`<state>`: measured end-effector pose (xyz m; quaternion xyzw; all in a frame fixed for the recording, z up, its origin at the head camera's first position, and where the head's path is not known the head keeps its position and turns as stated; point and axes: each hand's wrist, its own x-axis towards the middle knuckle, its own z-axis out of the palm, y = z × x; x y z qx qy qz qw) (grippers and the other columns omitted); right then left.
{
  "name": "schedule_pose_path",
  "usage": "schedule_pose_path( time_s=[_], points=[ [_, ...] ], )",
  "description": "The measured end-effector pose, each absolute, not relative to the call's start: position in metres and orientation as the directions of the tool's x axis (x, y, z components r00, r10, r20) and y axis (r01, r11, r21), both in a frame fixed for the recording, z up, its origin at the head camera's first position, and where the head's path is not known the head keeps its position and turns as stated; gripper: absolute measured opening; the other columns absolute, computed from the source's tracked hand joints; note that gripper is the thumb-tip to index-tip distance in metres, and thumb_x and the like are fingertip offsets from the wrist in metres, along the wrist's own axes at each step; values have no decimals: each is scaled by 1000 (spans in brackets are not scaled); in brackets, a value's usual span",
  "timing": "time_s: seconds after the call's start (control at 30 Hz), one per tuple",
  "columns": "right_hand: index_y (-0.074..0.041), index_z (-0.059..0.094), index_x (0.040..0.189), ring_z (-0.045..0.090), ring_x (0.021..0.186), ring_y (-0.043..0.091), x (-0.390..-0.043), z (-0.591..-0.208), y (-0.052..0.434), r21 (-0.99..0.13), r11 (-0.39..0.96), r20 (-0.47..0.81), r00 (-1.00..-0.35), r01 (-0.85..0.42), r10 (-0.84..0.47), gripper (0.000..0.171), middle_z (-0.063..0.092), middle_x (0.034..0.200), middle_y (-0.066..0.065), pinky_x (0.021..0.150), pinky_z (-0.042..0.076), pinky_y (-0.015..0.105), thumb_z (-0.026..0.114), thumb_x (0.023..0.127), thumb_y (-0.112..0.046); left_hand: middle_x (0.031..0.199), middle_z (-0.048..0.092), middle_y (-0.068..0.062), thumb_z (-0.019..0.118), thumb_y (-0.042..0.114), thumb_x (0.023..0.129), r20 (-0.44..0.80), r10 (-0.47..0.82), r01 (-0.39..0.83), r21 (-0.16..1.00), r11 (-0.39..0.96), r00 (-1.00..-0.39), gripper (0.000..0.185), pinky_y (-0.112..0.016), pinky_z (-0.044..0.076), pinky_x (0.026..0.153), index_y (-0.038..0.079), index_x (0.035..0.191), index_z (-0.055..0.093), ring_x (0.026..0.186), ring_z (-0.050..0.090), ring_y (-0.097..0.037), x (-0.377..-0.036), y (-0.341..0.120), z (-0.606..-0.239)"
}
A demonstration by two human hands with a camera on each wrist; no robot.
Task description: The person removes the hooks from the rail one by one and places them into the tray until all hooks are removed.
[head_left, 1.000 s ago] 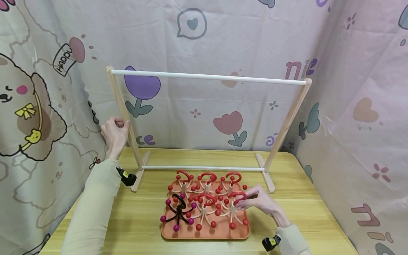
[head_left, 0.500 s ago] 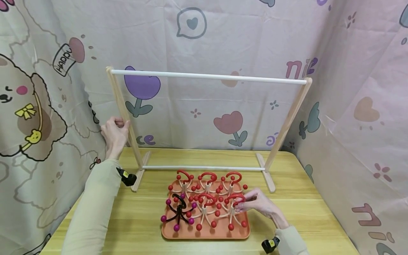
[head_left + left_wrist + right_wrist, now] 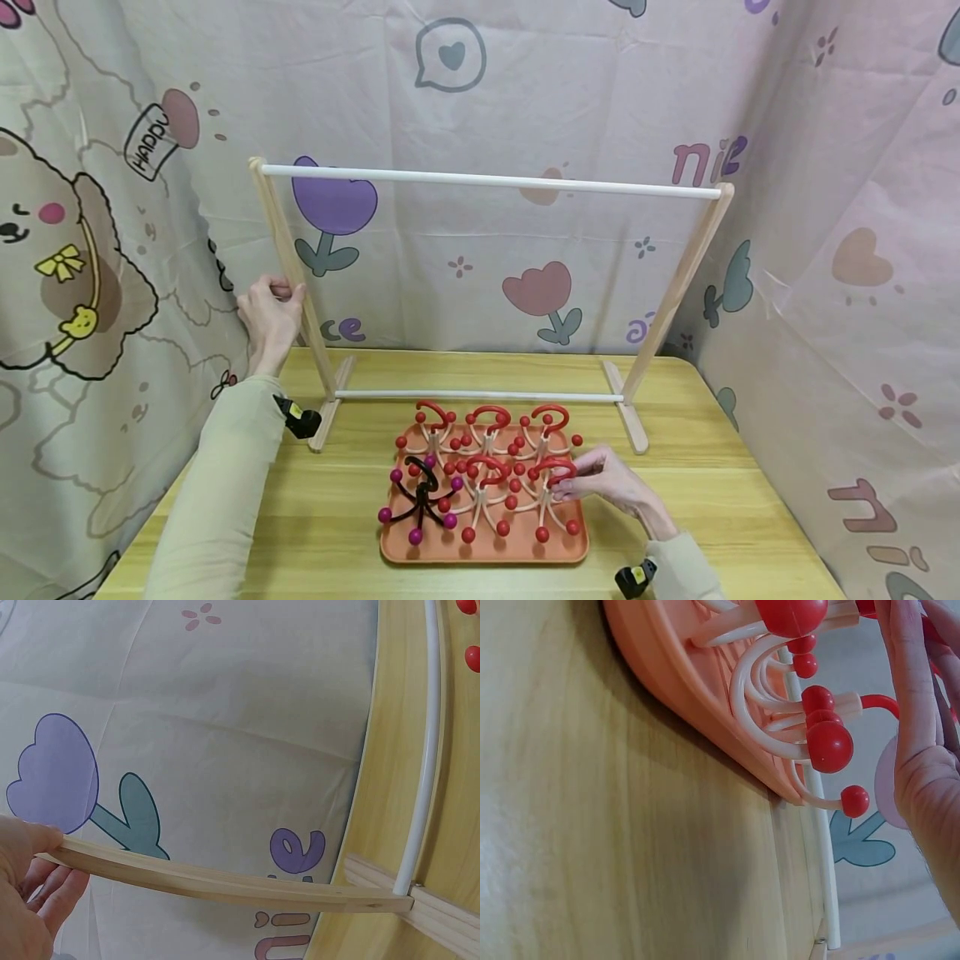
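Note:
My left hand (image 3: pixel 272 321) pinches the left wooden upright (image 3: pixel 187 877) of a rack between thumb and fingers. Across the rack's top runs a white rod (image 3: pixel 487 180). On an orange tray (image 3: pixel 480 552), my right hand (image 3: pixel 618 483) holds the front right claw hanger (image 3: pixel 547 498) just under its red hook. That hanger has curved cream arms tipped with red balls. Left of it stands another cream-and-red hanger (image 3: pixel 482 500), then a black hanger (image 3: pixel 422 493) with purple balls. In the right wrist view, my right hand (image 3: pixel 922 712) partly covers the red hooks.
Three more cream-and-red hangers, including the back middle hanger (image 3: pixel 489 440), fill the tray's rear row. Behind the tray lies the rack's lower white rod (image 3: pixel 480 396), between two wooden feet. A printed curtain (image 3: pixel 450 275) surrounds the wooden table (image 3: pixel 697 467).
My right hand and the front right hanger have shifted slightly toward me, the hanger also a little to the left. My left hand has stayed on the upright.

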<state>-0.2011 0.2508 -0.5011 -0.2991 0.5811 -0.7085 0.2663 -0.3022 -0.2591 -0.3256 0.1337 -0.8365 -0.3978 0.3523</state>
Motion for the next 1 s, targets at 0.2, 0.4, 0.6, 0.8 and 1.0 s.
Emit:
schedule_pose_path(
  time_s=[0.2,0.4,0.6,0.8,1.0],
  points=[
    [0,75,111,76,95,17,-201,-503,251,-988,-137,50,-706,67,-707,24,78,106,10,83,60,33,59,94,8,106,70,-25,63,22,97,484,-503,61,761,646,-716,32,-45,41,96,-5,113,67,101,62,-38,-303,-260,-327],
    [2,74,111,76,95,17,-201,-506,251,-990,-140,73,-707,36,-703,24,78,106,10,81,60,32,59,94,8,106,70,-27,64,22,96,492,-505,66,759,647,-709,32,-45,41,95,-6,113,67,100,63,-40,-303,-260,-328],
    [3,74,112,76,95,16,-201,-507,252,-989,-147,86,-706,26,-703,24,78,105,10,81,60,31,59,94,9,104,70,-25,65,21,96,495,-508,64,758,650,-705,31,-40,41,91,-5,111,67,98,62,-37,-304,-259,-327],
    [14,68,113,76,93,16,-202,-505,252,-989,-147,100,-702,7,-705,22,78,105,10,80,60,31,59,93,10,104,71,-25,65,21,96,500,-506,62,752,656,-703,30,-38,41,88,-5,110,68,95,62,-36,-304,-259,-327],
    [26,57,114,75,78,10,-203,-506,260,-993,-108,104,-702,-39,-704,29,79,97,6,71,60,26,62,92,8,109,70,-27,64,20,96,515,-474,99,744,660,-714,34,-46,43,97,-6,117,64,101,63,-39,-301,-260,-328]
  ],
)
